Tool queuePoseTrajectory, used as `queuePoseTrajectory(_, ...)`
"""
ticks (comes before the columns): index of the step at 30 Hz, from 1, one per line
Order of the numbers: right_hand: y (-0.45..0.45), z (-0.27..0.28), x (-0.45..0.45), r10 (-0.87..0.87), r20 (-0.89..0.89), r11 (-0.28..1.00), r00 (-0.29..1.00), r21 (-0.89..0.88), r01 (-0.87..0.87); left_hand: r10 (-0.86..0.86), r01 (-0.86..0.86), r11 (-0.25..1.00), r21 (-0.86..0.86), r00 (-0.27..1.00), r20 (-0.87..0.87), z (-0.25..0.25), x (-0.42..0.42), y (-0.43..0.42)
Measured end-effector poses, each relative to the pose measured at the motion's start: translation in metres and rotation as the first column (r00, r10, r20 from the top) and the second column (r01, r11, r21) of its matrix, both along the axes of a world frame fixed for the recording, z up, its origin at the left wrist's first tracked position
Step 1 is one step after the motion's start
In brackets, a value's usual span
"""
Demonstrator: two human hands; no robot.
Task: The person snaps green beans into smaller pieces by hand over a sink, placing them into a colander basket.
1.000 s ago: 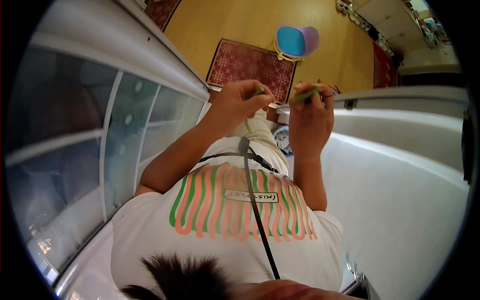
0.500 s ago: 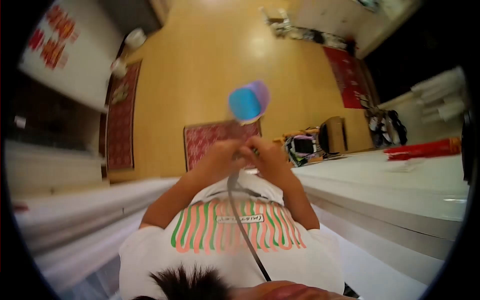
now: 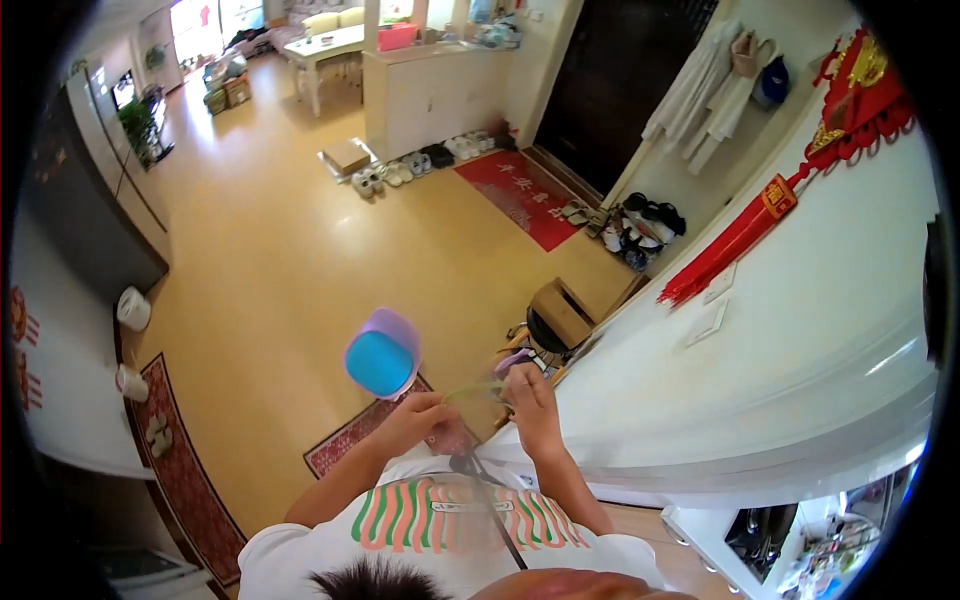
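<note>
In front of my white shirt with its striped print, my left hand (image 3: 418,422) is closed in a pinch. To its right my right hand (image 3: 532,402) is closed as well, fingers curled. A thin yellowish-green strand (image 3: 468,389) runs between the two hands, blurred, and its kind does not show. Just beyond my left hand stands a small purple chair with a blue seat (image 3: 382,363). A dark strap (image 3: 497,508) hangs down over my shirt.
A patterned red rug (image 3: 350,435) lies beneath my hands. Close on the right is a white wall (image 3: 800,340) with a red tassel ornament (image 3: 735,240). A cardboard box (image 3: 560,310) stands beyond my right hand. Several shoes (image 3: 400,170) line the cabinet by the door.
My view has lifted and turned, so the far room, door and coats now show. My hands have moved apart, with the strand visible between them.
</note>
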State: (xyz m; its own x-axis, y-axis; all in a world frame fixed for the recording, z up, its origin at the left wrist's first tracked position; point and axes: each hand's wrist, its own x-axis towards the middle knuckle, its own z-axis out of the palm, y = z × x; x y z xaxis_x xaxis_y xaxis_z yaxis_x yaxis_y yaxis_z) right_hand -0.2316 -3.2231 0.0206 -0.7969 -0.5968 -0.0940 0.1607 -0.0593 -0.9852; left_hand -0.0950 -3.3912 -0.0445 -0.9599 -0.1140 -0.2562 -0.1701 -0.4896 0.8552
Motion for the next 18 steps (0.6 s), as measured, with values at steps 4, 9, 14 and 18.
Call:
queuePoseTrajectory(4, -0.011, 0.002, -0.012, -0.254, 0.060, 0.930, 0.965, -0.257, 0.261, -0.115, 0.107, 0.989, 0.099, 0.991, 0.073, 0.012, -0.025, -0.032)
queuePoseTrajectory(9, -0.030, 0.000, -0.020, -0.431, 0.118, 0.829, 0.894, -0.340, 0.444, -0.176, 0.167, 0.978, 0.128, 0.983, 0.057, 0.039, -0.049, -0.064)
queuePoseTrajectory(14, -0.050, 0.007, 0.011, -0.236, 0.259, 0.807, 0.937, -0.485, 0.337, -0.298, 0.296, 0.954, 0.052, 0.955, 0.019, 0.042, -0.063, -0.086)
queuePoseTrajectory(18, -0.037, 0.008, 0.045, -0.383, 0.267, 0.787, 0.884, -0.407, 0.464, -0.524, 0.521, 0.852, -0.052, 0.848, -0.076, 0.041, -0.080, -0.080)
